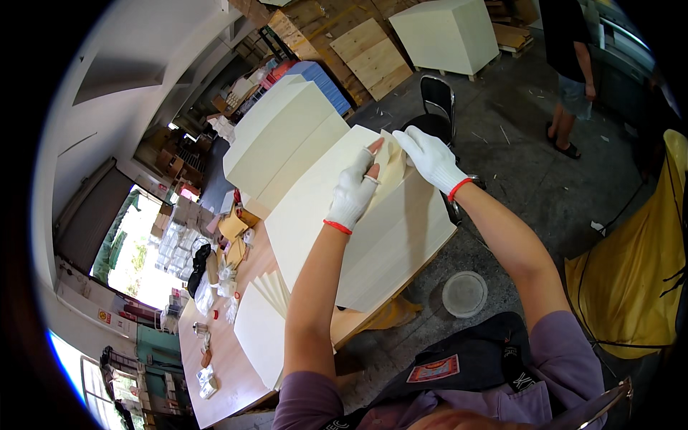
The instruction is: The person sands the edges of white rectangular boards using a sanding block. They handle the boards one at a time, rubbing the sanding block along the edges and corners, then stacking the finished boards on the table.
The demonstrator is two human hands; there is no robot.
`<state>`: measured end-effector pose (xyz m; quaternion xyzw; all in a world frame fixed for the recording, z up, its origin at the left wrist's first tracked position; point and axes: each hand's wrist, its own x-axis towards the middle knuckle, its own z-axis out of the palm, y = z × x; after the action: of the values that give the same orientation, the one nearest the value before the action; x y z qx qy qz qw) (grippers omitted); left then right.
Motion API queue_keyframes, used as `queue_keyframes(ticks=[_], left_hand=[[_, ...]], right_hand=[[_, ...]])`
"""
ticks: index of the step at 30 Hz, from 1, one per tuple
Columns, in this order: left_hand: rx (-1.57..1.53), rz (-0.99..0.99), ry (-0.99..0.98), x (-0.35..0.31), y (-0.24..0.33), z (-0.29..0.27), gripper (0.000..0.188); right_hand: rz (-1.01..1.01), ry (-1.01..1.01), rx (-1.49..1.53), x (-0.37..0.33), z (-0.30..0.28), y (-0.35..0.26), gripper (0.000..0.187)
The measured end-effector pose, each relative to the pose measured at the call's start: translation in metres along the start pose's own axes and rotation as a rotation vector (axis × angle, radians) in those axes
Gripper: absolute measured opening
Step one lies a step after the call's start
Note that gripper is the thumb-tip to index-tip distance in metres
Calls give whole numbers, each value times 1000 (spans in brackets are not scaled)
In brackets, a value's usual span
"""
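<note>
Counter [233,393], wood-toned: overlaid by the stack. Paper stack [390,251], cream: set on the counter beneath both hands, its long axis slanted from near left to far right. Left hand [354,189], gloved: laid over the top, fingertips parted; any pinch cannot be told. Right hand [432,158], gloved: placed at the far-right end, grip hidden. Curled sheets [392,168]: found between the hands, near both sets of fingertips.
</note>
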<state>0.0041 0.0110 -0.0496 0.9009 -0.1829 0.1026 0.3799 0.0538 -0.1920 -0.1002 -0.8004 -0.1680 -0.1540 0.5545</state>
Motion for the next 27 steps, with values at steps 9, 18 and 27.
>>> queue_keyframes(ticks=[9, 18, 27], left_hand=[[88, -144, -82, -4, 10, -1, 40], [97, -33, -23, -3, 6, 2, 32], [177, -108, -91, 0, 0, 2, 32]], right_hand=[[-10, 7, 31, 2, 4, 3, 60], [28, -10, 34, 2, 1, 5, 63], [32, -12, 45, 2, 3, 5, 61]])
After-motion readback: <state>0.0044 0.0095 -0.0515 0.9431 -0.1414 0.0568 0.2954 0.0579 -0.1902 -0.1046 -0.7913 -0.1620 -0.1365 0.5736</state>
